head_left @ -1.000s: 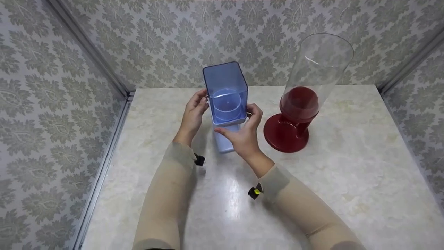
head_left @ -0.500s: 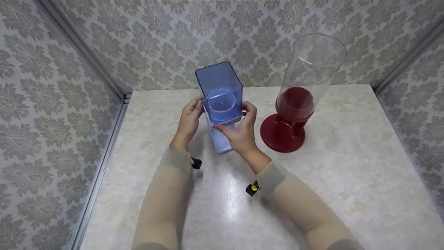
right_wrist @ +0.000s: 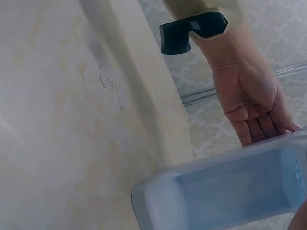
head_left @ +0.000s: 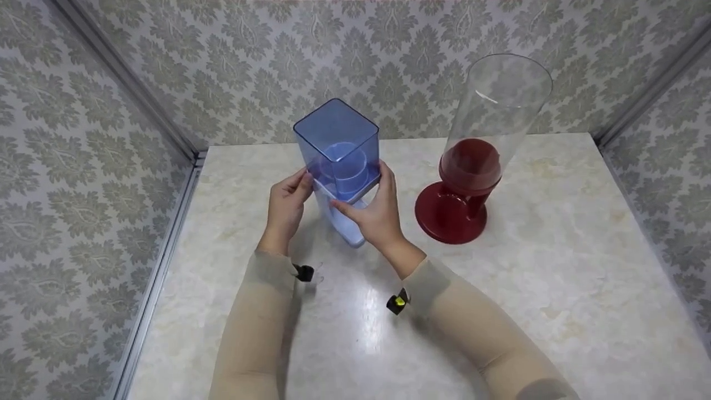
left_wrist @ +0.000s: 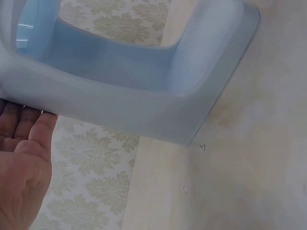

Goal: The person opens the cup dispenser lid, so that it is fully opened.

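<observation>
"one square blue gravity feeder (head_left: 343, 180) logged; position?"
"left of centre on the marbled table (head_left: 566, 278), near the patterned back wall (head_left: 411, 61). translucent hopper (head_left: 333, 133) sat upright on the pale blue base (head_left: 349, 229), one corner turned toward the person."
"finger state?"
"left hand (head_left: 286, 203): thumb and fingers pinched the left side, about where hopper met base. right hand (head_left: 379, 214): grasped the right side, thumb laid along the near edge. both gripped."
"base contact?"
"lower end appeared to rest on the table, per the left wrist view; underside hidden."
"neighbours?"
"a red feeder stand (head_left: 452, 218) with a clear cylinder (head_left: 505, 94) stood to the right, apart from the right hand. a small black wrist device (head_left: 304, 273) showed at each beige cuff."
</observation>
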{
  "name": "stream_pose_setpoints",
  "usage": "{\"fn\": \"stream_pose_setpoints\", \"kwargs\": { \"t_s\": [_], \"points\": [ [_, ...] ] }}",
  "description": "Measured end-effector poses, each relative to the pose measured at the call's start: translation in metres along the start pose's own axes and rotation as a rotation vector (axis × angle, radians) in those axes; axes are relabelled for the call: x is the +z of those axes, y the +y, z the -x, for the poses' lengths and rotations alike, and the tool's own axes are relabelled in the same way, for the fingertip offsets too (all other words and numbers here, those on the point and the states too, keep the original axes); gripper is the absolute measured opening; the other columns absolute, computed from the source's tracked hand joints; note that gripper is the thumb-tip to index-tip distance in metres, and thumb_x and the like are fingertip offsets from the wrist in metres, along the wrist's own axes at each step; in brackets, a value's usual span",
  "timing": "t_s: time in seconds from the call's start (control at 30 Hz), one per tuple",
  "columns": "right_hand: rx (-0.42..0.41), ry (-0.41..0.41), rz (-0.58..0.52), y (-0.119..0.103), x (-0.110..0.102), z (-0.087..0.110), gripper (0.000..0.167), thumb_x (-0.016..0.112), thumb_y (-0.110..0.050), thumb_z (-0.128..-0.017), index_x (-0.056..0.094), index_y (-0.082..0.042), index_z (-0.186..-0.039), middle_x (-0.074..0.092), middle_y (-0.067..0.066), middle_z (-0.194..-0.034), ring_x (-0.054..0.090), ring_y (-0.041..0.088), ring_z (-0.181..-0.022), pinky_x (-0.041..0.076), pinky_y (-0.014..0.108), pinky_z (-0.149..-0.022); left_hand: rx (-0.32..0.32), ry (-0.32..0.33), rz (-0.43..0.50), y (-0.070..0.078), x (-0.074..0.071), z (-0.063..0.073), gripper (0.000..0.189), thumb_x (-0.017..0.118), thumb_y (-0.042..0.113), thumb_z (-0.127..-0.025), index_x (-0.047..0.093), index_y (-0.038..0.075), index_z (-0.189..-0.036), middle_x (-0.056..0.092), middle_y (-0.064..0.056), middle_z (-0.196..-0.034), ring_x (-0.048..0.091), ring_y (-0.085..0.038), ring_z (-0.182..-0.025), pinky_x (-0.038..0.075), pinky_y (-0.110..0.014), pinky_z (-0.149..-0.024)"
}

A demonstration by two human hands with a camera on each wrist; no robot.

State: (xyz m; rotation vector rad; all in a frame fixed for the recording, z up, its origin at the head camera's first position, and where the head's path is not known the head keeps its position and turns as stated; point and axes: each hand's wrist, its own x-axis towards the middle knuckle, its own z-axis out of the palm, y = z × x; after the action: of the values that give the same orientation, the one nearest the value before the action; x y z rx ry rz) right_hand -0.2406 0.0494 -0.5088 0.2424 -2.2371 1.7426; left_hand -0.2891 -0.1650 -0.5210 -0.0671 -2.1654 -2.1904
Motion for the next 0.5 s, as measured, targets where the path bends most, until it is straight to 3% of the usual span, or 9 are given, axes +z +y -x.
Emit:
{"fn": "stream_pose_setpoints", "kwargs": {
  "t_s": [0.17, 0.27, 0.4, 0.5],
  "points": [
    [-0.017, -0.040, 0.058, 0.003, -0.005, -0.008, 0.123, 0.104, -0.034, -0.081, 0.030, -0.001, -0.174, 0.046, 0.019, -0.173, 0.048, 0.034, -0.163, 0.039, 0.049, -0.140, -0.001, 0.039, -0.007, 0.001, -0.005, 0.009, 0.042, 0.070, 0.022, -0.114, 0.068, 0.003, -0.151, 0.069, -0.019, -0.155, 0.068, -0.031, -0.147, 0.059, -0.035, -0.120],
    [-0.040, -0.084, 0.067, 0.006, -0.009, -0.014, 0.122, 0.103, -0.032, -0.081, 0.030, 0.000, -0.174, 0.047, 0.020, -0.173, 0.047, 0.034, -0.165, 0.039, 0.048, -0.140, 0.003, 0.055, -0.019, 0.001, -0.008, 0.014, 0.040, 0.072, 0.021, -0.113, 0.070, 0.003, -0.149, 0.071, -0.019, -0.152, 0.073, -0.024, -0.141, 0.061, -0.031, -0.117],
    [-0.061, -0.150, 0.016, 0.011, -0.012, -0.022, 0.122, 0.102, -0.027, -0.081, 0.029, 0.002, -0.174, 0.046, 0.021, -0.174, 0.046, 0.034, -0.166, 0.038, 0.046, -0.141, 0.022, 0.084, -0.061, 0.001, -0.010, 0.021, 0.038, 0.075, 0.021, -0.111, 0.073, 0.004, -0.145, 0.075, -0.017, -0.147, 0.077, -0.015, -0.131, 0.063, -0.027, -0.112],
    [-0.061, -0.201, -0.052, 0.015, -0.014, -0.029, 0.123, 0.102, -0.022, -0.080, 0.028, 0.003, -0.175, 0.044, 0.022, -0.175, 0.046, 0.036, -0.166, 0.037, 0.046, -0.141, 0.042, 0.114, -0.098, 0.001, -0.012, 0.028, 0.037, 0.077, 0.022, -0.110, 0.076, 0.006, -0.143, 0.077, -0.016, -0.143, 0.079, -0.017, -0.128, 0.065, -0.026, -0.108]
  ]
}}
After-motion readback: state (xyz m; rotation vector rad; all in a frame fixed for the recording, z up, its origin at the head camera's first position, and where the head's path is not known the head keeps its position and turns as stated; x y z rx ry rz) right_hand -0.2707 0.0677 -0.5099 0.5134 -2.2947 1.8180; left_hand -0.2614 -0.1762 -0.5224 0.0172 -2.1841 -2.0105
